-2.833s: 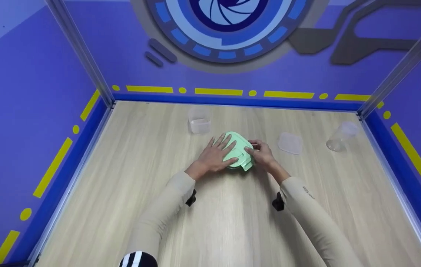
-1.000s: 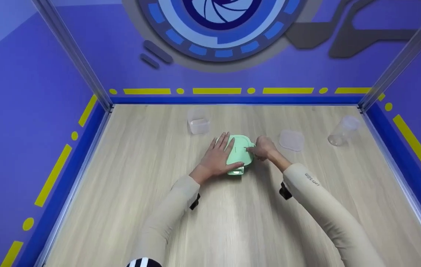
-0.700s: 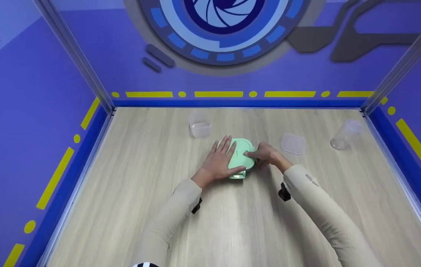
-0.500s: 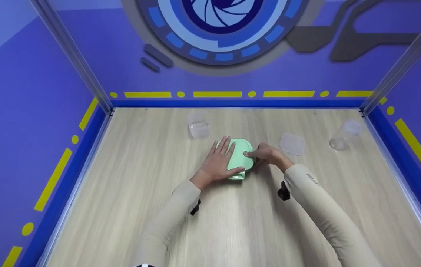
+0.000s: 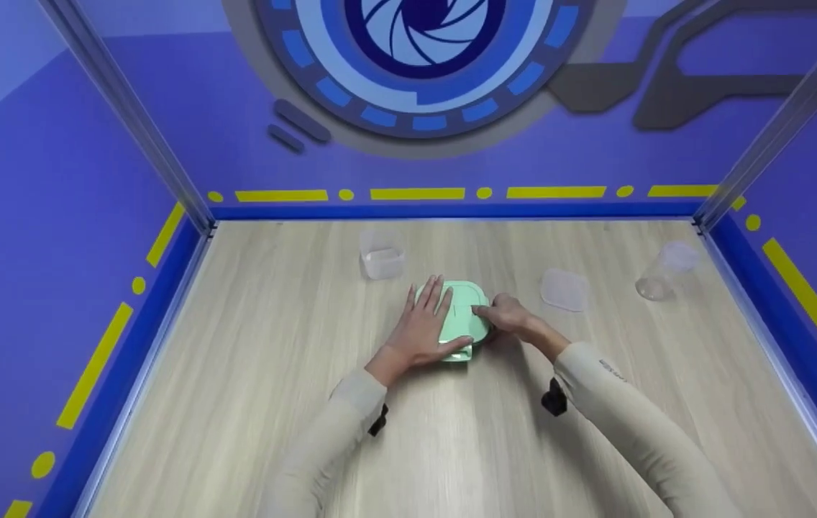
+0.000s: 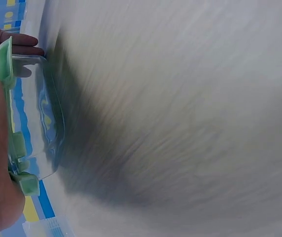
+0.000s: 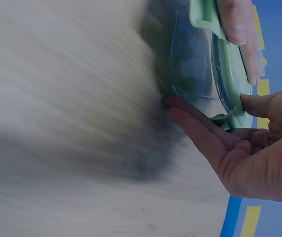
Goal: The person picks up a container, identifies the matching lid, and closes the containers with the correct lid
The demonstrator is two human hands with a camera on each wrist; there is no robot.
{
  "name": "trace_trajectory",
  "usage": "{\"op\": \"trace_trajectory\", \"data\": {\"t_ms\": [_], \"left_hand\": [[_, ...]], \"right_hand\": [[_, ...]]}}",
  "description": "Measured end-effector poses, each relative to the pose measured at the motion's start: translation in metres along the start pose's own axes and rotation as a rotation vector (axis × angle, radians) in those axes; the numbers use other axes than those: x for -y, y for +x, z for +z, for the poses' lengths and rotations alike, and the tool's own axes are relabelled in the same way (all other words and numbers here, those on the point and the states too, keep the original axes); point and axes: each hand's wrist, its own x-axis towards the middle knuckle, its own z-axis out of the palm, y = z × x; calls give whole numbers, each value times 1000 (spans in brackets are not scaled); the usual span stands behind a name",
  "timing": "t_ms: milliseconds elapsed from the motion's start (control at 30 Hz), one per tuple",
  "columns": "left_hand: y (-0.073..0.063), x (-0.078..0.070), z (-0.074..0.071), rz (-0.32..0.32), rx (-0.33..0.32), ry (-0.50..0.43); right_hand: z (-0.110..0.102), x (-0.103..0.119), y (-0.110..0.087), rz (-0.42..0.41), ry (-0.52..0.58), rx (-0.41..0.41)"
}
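A glass food container [image 7: 188, 64] with a light green snap lid [image 5: 462, 324] sits mid-table in the head view. My left hand [image 5: 417, 331] lies spread over the lid's left part, fingers straight and thumb along the near edge. At the right side my right hand [image 5: 513, 316] grips the container, thumb on top of the lid. In the right wrist view, its fingers [image 7: 200, 131] reach down beside the glass, next to a green side latch [image 7: 222, 118] that sticks outward. The near latch [image 5: 459, 355] also juts out from the lid, towards me.
Behind the container, to the left, is a clear plastic tub [image 5: 382, 264]. A translucent square lid [image 5: 564, 290] lies to the right, with a clear jar [image 5: 666, 271] further right. Blue panels [image 5: 408, 165] wall in the wooden table [image 5: 250, 345].
Since the earliest frame, the container has turned so one latch faces me. My right hand has gone from the near right corner to the right side, thumb on the lid. My left hand stays on top.
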Motion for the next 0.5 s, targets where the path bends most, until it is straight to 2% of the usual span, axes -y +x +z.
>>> {"op": "trace_trajectory", "data": {"t_ms": [167,400,500], "left_hand": [[0,1,2,-12,11,-9],[-2,-1,3,-2,-29,-10],[-6,-2,4,-5,-19,-21]], "right_hand": [[0,-5,4,-21,-14,11],[-1,-10,8,-39,13,25],[0,-14,8,-64,11,43]]}}
